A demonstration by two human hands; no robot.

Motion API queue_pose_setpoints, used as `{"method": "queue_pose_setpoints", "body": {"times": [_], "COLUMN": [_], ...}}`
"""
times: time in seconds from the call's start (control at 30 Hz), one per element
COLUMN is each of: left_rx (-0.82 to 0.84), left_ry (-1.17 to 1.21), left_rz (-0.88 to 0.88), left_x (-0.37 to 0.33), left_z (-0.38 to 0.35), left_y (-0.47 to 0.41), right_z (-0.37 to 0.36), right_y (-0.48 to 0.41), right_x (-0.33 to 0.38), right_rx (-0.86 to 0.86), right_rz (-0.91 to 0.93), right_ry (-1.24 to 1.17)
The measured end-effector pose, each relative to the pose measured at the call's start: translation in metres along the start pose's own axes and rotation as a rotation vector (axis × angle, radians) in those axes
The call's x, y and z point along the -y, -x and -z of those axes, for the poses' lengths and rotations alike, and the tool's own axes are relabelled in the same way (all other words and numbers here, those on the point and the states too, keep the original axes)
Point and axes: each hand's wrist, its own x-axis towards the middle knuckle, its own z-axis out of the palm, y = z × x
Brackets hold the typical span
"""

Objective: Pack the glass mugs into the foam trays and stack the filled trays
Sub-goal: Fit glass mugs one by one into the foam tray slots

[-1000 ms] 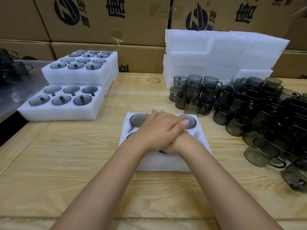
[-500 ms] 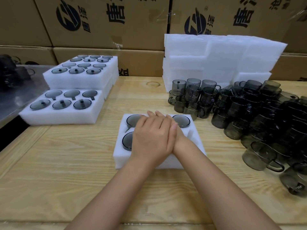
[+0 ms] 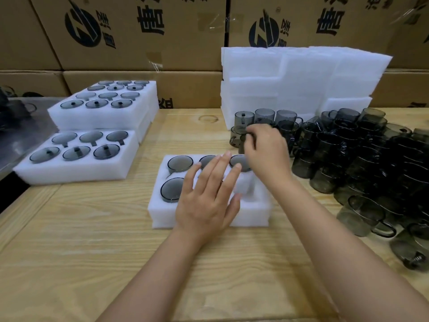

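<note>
The left hand [image 3: 206, 201] is covering the middle of the foam tray [image 3: 250, 214], hiding its near middle pocket. The right hand [image 3: 267, 152] is masking part of the pile of mugs [image 3: 348, 145], and whether its curled fingers are gripping one is not showing. The picture's right edge is cutting off the pile along the table's right edge.

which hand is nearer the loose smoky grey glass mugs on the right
Right. The right hand is at the edge of the loose smoky grey glass mugs, fingers curled at one; the left hand is spread over the white foam tray, apart from them.
</note>
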Motion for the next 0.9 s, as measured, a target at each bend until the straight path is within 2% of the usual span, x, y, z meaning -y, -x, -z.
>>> {"method": "queue_pose_setpoints", "body": {"times": [0.07,0.13,0.3,0.5,0.57,0.7,0.8,0.9], "left_rx": [0.006,-0.012,-0.037,-0.03,-0.023,0.002,0.031,0.06], "left_ry": [-0.049,-0.057,-0.043,0.012,0.025,0.045,0.085,0.184], "left_rz": [-0.007,-0.018,-0.017,0.0,0.01,0.033,0.096,0.216], "left_x": [0.0,0.001,0.001,0.003,0.003,0.002,0.0,-0.002], "left_z": [-0.004,-0.008,-0.011,-0.012,-0.012,-0.012,-0.009,-0.002], "left_y": [-0.001,-0.002,0.0,0.001,0.001,0.003,0.001,-0.003], "right_z": [0.011,0.015,0.008,0.003,0.008,0.022,0.028,0.027], "right_y": [-0.018,-0.029,-0.037,-0.039,-0.035,-0.01,0.023,0.055], "right_x": [-0.03,-0.055,-0.078,-0.078,-0.075,-0.062,-0.045,-0.023], "right_rx": [-0.011,0.033,0.194,0.109,0.058,-0.087,-0.168,-0.171], "right_rz": [-0.148,-0.22,-0.191,-0.206,-0.237,-0.3,-0.191,-0.024], "right_ry": [0.04,0.125,0.284,0.332,0.291,0.05,-0.11,-0.252]}}
